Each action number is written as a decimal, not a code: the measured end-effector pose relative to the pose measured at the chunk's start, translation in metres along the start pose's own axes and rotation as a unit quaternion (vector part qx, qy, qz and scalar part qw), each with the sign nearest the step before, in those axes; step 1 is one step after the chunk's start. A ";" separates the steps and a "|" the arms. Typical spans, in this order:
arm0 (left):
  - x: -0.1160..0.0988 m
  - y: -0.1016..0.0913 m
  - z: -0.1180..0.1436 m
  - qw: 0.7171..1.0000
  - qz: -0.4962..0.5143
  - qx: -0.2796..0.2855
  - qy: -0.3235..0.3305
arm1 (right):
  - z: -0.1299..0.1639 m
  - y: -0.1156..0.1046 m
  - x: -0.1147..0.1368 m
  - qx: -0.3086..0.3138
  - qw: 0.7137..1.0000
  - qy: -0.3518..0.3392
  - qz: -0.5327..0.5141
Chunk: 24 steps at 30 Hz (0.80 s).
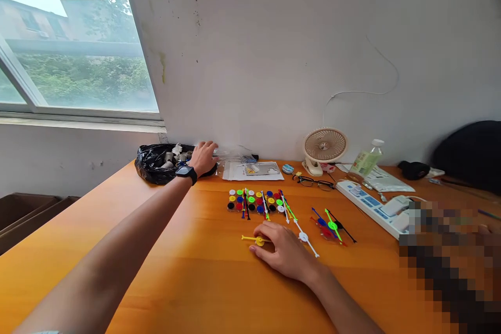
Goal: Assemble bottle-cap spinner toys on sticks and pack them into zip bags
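The person's left hand (203,156) is stretched far out to the crinkly black plastic bag (152,164) at the far left of the orange wooden table (188,282). The fingers are a little spread and rest on top of the bag. They are not closed around anything. A black smart watch (187,173) sits on that wrist. Some small grey and white bits show in the open top of the bag.

The right hand (284,253) lies palm down on the near middle of the table. Its fingers are curled and close together, and their tips touch the small yellow plastic disc on a thin yellow stick (256,240). I cannot tell if they pinch it or only rest on it. That yellow piece lies flat on the table, just left of the hand. A white disc on a white stick (307,240) lies just right of the hand.

A bit farther away are rows of small round plastic pieces in many colours (256,201), with thin sticks lying across them. To the right is a small pile of green, blue, red and black stick pieces (332,225).

It looks like one hand is busy at the bag while the other keeps the yellow piece in place. The stick is thin and lies flat, so lifting it would need a careful pinch with the fingertips.

At the far edge stand a small cream desk fan (324,147), black glasses (313,181) and a clear bottle (367,159).
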<state>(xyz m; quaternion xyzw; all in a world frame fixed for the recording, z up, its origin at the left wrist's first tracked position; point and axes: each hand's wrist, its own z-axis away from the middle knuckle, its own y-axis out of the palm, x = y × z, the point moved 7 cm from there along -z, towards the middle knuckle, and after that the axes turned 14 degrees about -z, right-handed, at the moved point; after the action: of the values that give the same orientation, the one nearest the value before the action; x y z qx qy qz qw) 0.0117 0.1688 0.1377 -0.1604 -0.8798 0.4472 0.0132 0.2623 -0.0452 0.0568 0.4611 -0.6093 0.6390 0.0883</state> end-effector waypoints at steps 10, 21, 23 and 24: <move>0.016 -0.054 -0.036 0.962 0.249 -0.076 -0.084 | -0.001 -0.007 0.001 -0.022 1.000 -0.013 -0.006; -0.054 -0.120 0.069 0.851 0.502 0.152 -0.023 | -0.020 -0.073 0.014 -0.221 0.941 -0.048 -0.253; -0.062 -0.125 0.068 0.840 0.520 0.156 -0.011 | -0.037 -0.081 0.020 -0.188 0.919 -0.042 -0.344; -0.065 -0.127 0.065 0.837 0.527 0.149 -0.008 | -0.047 -0.085 0.022 -0.169 0.909 -0.034 -0.380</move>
<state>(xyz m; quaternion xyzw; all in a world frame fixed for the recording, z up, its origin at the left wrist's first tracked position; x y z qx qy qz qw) 0.0281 0.0295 0.2068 -0.5922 -0.5853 0.5135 -0.2072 0.2842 0.0057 0.1394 0.6577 -0.4893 0.4283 0.3801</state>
